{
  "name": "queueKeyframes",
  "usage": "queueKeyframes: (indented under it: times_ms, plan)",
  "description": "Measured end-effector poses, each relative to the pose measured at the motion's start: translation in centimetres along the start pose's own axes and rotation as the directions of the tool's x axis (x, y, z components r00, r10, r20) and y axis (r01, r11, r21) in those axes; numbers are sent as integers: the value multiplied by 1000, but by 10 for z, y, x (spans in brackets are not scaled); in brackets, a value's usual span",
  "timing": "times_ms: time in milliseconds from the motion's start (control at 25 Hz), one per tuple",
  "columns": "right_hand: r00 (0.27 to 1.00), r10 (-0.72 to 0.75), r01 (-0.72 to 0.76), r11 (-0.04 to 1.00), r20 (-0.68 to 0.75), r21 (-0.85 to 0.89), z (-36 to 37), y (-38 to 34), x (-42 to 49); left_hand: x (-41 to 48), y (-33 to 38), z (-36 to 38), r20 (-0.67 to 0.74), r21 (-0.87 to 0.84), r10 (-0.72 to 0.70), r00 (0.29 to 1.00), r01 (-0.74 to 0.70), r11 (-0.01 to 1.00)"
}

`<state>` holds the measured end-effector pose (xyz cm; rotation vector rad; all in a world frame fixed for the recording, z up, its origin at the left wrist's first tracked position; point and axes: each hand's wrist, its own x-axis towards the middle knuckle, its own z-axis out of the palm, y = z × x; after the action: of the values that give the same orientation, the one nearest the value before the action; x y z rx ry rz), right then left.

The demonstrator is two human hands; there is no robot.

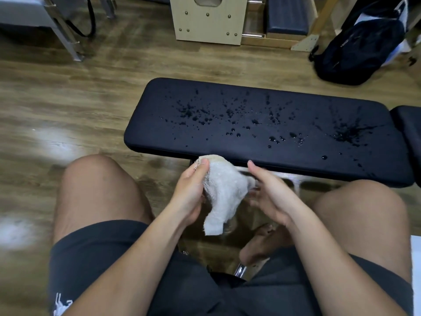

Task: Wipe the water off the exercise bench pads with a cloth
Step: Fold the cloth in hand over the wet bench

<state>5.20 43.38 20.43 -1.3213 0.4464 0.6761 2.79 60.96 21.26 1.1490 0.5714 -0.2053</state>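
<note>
A long black bench pad (262, 106) lies across the view, spattered with many water drops (237, 124) from its middle to its right end. A second black pad (410, 131) shows at the right edge. A small white terry cloth (223, 190) hangs in front of the pad's near edge, above my knees. My left hand (191, 190) pinches its top corner between thumb and fingers. My right hand (268, 192) is beside the cloth with straight fingers, its fingertips touching the cloth's right side.
Wood-pattern floor (68, 106) surrounds the bench. A dark backpack (360, 46) lies at the back right. A pale wooden box with studs (207, 23) and a grey metal-framed piece (34, 17) stand at the back. My bare knees flank the hands.
</note>
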Motion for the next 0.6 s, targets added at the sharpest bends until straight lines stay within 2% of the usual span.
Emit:
queueKeyframes:
  times_ms: [40, 120, 240, 280, 320, 360, 440, 520, 600]
  plan:
    - [989, 120, -119, 993, 82, -12, 3, 4, -1, 0, 1, -1, 1, -36, -36, 999, 36, 999]
    - [970, 211, -211, 977, 117, -12, 6, 7, 0, 1, 4, -4, 14, -97, -88, 996, 89, 991]
    - [974, 222, -219, 974, -47, 60, 5, 7, 4, -2, 8, -11, 58, -146, -131, 990, 139, 980]
    - [973, 228, -226, 971, -29, 80, 5, 7, 3, -4, 9, -14, 84, -145, -134, 987, 145, 979]
    - [973, 223, -228, 969, 56, 97, 5, 7, 3, -5, 10, -16, 114, -145, -128, 985, 144, 979]
    - [968, 198, -218, 968, 153, 122, 11, 6, 0, -7, 12, -18, 155, -143, -118, 981, 140, 980]
    - [973, 86, -130, 971, 216, 199, 21, 4, -7, -9, 14, -22, 231, -121, -89, 969, 119, 985]
    - [990, -55, 18, 962, 131, 271, 25, 3, -6, -7, 15, -26, 217, -80, -74, 973, 93, 992]
    - [989, -146, 137, 955, 15, 263, 26, 4, -3, -4, 10, -31, 95, 58, -47, 994, 42, 997]
